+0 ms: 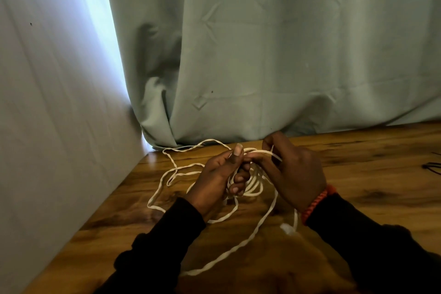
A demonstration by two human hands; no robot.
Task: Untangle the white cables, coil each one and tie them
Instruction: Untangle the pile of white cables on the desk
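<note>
Above the table, both hands curled around white cable.

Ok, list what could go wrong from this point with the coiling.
1. The left hand holds only a few turns of the coil; a loose grip could let them spring apart.
2. Slack white cable loops over itself on the table and may knot when the right hand pulls.
3. The tail by the curtain might snag.

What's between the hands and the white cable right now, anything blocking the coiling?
Nothing visible. The left hand grips the coil and the right hand pinches the white cable; the loose loops lie on bare table.
</note>
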